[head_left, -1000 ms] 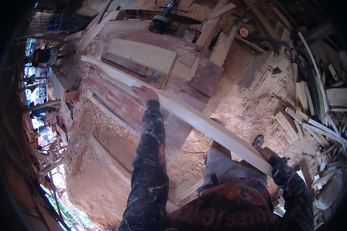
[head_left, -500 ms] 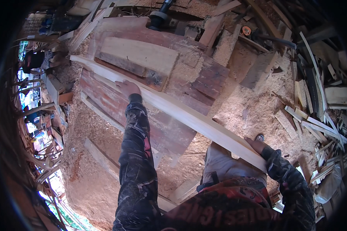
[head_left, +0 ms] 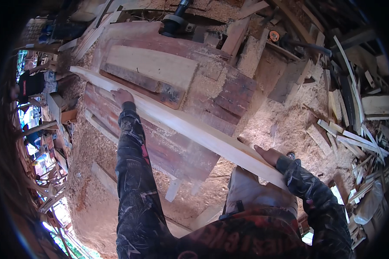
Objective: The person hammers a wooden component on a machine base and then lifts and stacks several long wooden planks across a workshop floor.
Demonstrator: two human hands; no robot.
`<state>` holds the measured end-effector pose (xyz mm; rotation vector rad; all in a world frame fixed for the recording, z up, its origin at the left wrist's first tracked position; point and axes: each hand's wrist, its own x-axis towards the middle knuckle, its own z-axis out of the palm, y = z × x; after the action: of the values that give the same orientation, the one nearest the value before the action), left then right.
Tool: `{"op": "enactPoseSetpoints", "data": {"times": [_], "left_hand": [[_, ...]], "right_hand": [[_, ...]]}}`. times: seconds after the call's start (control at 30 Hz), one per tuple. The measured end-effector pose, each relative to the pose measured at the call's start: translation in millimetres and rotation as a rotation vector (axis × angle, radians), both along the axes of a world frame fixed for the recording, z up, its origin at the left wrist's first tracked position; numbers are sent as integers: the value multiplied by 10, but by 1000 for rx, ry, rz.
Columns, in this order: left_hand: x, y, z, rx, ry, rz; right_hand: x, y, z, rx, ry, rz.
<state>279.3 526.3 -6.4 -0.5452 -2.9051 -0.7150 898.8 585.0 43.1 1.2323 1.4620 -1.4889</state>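
Observation:
A long, pale wooden board (head_left: 195, 130) runs slantwise from the far left down to my body at the right. My left hand (head_left: 122, 96) is closed over the board's near-side edge, toward its far end. Close to the near end, my right hand (head_left: 268, 155) grips the far-side edge, its fingers partly hidden. Beneath the board is a worn reddish plank worktable (head_left: 233, 93) dusted with sawdust. On it, just beyond the board, lie a wide pale plank (head_left: 160, 58) and a darker wood strip (head_left: 136, 79).
Wood shavings (head_left: 285, 129) cover the floor around the table. Offcuts and slats (head_left: 354, 142) are heaped at the right, near a clear plastic bag (head_left: 369, 203). A dark cylindrical tool (head_left: 173, 22) stands at the table's far edge. Another person (head_left: 32, 84) is at the far left.
The board has shifted to the left, with both hands still on it. My two hands moved left along with it. The person at the far left shows more fully.

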Motion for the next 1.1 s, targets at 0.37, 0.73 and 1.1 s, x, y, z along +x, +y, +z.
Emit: {"op": "enactPoseSetpoints", "data": {"times": [0.37,0.73,1.1], "left_hand": [[2514,65,579,-121,-96,168],[2026,91,536,-134,-90,175],[1331,147,382,-117,-30,143]], "right_hand": [[60,-123,-343,-1,-28,-52],[-503,35,-32,-176,37,-64],[-1077,-1,-386,-36,13,-51]]}}
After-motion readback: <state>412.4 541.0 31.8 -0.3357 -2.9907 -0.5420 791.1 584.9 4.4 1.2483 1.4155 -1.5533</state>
